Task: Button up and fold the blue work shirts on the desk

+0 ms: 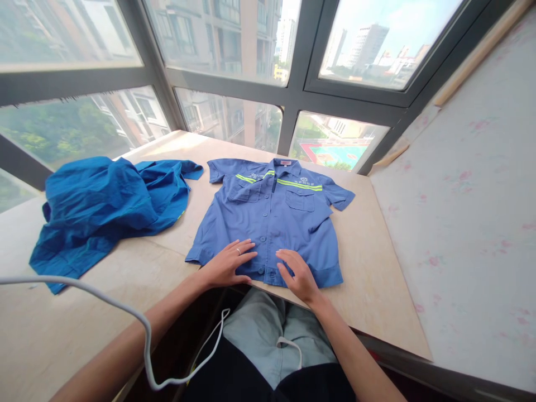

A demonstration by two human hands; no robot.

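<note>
The left hand (229, 263) and right hand (298, 274) are apart, fingers loosely spread, over the lower front of the blue shirt (268, 223), one on each side of its button line; whether they press the cloth cannot be told. The shirt lies front up on the table (377, 273), collar at its far end, yellow-green stripes across the chest. Left of the shirt lies a crumpled, brighter blue garment (104, 206); beyond the shirt, windows (234, 44); to its right, a floral wall (460, 212).
</note>
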